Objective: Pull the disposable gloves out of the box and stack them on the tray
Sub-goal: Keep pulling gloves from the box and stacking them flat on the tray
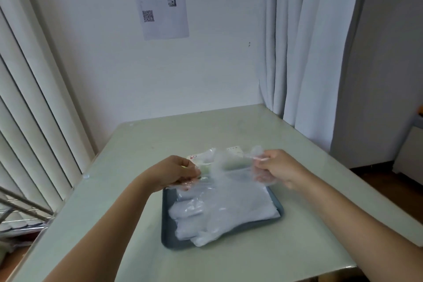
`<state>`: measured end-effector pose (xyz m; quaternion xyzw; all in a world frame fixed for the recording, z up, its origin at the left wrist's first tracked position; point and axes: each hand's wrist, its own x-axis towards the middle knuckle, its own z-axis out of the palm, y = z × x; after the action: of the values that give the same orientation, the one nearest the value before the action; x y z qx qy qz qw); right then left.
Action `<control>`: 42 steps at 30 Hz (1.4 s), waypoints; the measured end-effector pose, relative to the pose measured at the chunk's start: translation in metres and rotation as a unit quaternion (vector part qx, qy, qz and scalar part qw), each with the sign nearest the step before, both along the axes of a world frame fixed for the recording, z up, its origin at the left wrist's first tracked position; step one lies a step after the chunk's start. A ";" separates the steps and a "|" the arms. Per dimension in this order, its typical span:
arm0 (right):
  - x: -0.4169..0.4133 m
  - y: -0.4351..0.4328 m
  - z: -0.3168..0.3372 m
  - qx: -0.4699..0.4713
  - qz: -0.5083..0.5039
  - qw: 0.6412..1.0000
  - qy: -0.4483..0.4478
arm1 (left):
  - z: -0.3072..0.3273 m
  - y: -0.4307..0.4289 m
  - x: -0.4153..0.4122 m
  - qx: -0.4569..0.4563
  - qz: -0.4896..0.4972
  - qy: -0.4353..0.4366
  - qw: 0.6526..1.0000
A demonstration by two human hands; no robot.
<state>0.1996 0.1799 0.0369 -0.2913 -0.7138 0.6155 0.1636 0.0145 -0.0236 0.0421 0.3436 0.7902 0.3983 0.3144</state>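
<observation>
The glove (225, 165) you hold stretched between your hands is thin, limp, clingy film. Your left hand (176, 173) and right hand (274, 168) each pinch an edge; keep that hold. Below them, the stack (219, 213) fills the tray (167, 239); the box (233, 150) sits just beyond.

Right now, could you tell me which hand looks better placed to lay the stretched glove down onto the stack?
Probably the right hand. Both pinch the clear glove above the tray, but the right hand hangs nearer over the stack, while the left hand sits past the tray's far left corner.
</observation>
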 end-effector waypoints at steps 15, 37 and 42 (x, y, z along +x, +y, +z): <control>-0.006 -0.004 -0.060 0.265 -0.008 0.941 -0.210 | -0.039 0.024 -0.002 -0.173 0.042 0.240 0.954; -0.023 0.015 -0.031 0.356 0.170 0.855 -0.337 | -0.072 0.040 0.080 -0.198 -0.199 0.339 0.898; -0.023 0.010 -0.035 0.358 0.145 0.861 -0.330 | -0.074 0.028 0.084 -0.210 -0.198 0.313 0.905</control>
<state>0.1763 0.1899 0.0019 -0.2920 -0.9314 0.2022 -0.0801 0.0983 0.0046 -0.0317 0.5262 0.8289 0.0246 0.1882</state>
